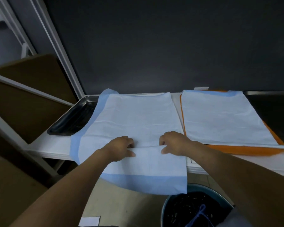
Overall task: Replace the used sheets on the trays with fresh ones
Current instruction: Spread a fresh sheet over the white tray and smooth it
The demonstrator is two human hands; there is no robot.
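A large white sheet with blue borders (134, 118) lies spread over the middle of the white table, its near part hanging over the front edge. My left hand (120, 147) and my right hand (172, 142) both pinch a raised fold in this sheet near the table's front edge. Whatever lies beneath the sheet is hidden. To the right, an orange tray (236, 149) carries another white sheet (220, 117) laid flat on it. A black tray (72, 118) sits bare at the left, partly under the sheet's edge.
A dark bin (192, 208) with a black liner stands on the floor below the table's front edge, under my right arm. Another dark tray (272, 108) sits at the far right. Brown boards and white frame rails (31, 89) fill the left. A dark wall rises behind the table.
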